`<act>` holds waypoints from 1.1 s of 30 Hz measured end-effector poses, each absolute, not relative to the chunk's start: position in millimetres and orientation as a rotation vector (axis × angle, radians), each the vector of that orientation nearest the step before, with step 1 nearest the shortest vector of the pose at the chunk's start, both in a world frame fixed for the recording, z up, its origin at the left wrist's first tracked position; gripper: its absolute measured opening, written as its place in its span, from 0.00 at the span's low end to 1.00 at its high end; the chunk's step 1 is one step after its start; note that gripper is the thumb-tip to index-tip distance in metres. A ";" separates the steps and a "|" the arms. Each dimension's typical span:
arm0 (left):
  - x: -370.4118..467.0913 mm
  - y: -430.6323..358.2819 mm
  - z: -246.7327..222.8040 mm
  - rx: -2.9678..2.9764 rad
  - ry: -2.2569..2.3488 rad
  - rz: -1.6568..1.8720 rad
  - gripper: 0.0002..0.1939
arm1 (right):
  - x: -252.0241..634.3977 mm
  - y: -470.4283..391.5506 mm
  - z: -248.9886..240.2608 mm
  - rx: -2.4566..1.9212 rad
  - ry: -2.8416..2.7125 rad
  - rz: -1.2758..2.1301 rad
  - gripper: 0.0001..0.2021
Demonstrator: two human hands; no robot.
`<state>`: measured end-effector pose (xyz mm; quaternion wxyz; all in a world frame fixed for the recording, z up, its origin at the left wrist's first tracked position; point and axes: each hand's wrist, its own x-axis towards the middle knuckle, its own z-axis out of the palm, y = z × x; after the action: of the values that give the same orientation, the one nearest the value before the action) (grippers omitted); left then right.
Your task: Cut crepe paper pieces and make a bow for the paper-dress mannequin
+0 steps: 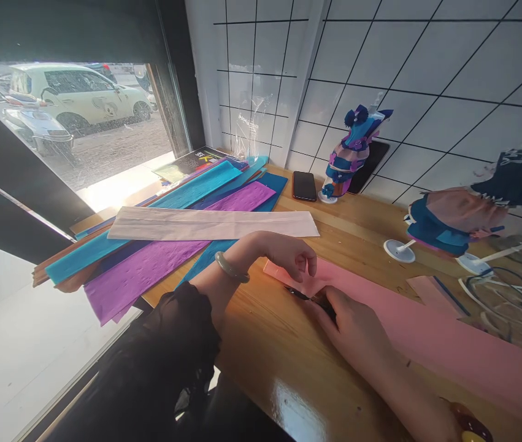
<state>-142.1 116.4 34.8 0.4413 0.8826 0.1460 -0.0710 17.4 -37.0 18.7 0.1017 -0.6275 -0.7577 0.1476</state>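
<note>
A long pink strip point(408, 307) of thin paper-like material runs across the wooden table to the right edge of the head view. My left hand point(286, 253), below a wrist with a pale bangle, is closed in a pinch near the strip's far left end. My right hand point(357, 322) is closed around dark-handled scissors point(296, 293). Their blades point left along the strip's near edge, just under my left fingers. Whether the blades are open is hard to tell. Beyond my left hand lies a pale pink folded strip point(210, 224).
Purple strips point(150, 270), turquoise strips point(90, 261) and other colours pile up at left. Two small dress figures on stands point(353, 147) point(458, 215) and a phone point(304, 186) stand near the tiled wall. Tangled white cords point(495, 307) lie at right.
</note>
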 end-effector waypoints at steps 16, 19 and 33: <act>-143.0 118.0 31.1 2.193 0.405 -0.155 0.16 | 19.1 -36.0 13.3 -1.775 -2.237 0.342 0.16; -143.0 118.0 31.3 2.204 0.413 -0.147 0.15 | 18.8 -36.4 12.4 -1.772 -2.239 0.342 0.15; -141.9 114.5 35.0 2.142 0.399 -0.139 0.12 | 12.7 -34.8 17.9 -1.787 -2.253 0.348 0.15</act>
<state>-141.9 114.5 35.0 0.4610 0.8706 0.1622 -0.0565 12.7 -34.8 17.9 0.1221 -0.6124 -0.7719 0.1191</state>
